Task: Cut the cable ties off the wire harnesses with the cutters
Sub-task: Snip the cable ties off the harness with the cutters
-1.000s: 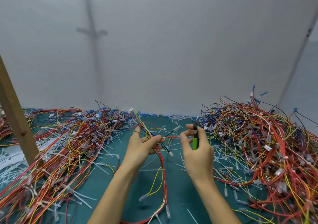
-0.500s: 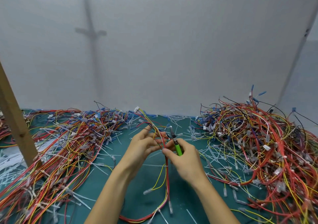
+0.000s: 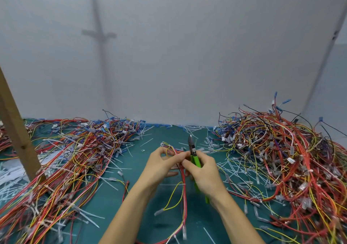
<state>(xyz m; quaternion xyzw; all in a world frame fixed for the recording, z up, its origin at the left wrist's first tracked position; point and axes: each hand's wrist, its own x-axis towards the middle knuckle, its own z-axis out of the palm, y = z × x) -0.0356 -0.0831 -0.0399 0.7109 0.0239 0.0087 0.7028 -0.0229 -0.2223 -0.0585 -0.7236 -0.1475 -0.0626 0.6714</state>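
Lying on the green mat (image 3: 165, 133): left harness heap (image 3: 75, 159), right harness heap (image 3: 281, 159), cut cable ties (image 3: 236, 166) littering between and around them.

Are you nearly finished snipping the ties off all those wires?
Not nearly. Done: lots of snipped white ties litter the green mat. In hand: the left hand holds one harness while the right hand grips the cutters, tip up, not on a tie. Left: two big heaps, the left pile and the right pile; I cannot tell which is finished.

One head-worn wide-angle view, facing forward and down, close above green mat (image 3: 159, 230), white wall (image 3: 187, 56) beyond
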